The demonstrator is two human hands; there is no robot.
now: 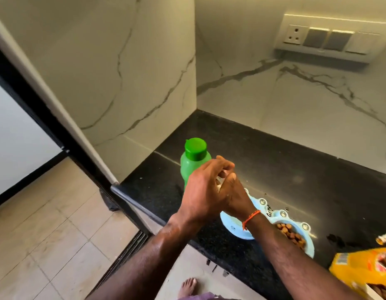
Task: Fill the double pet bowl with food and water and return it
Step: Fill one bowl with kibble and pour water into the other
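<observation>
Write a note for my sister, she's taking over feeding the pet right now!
Left hand and right hand meet above the counter; what they hold, if anything, is hidden.
Green bottle stands capped behind them.
Double pet bowl: right side holds kibble, left side looks empty.
Yellow food bag lies at right.
Left: pour water, return the bowl.

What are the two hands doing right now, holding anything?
Left hand: fingers curled against the right hand, next to the green bottle; cannot tell if it holds anything.
Right hand: mostly hidden behind the left; cannot tell.
</observation>
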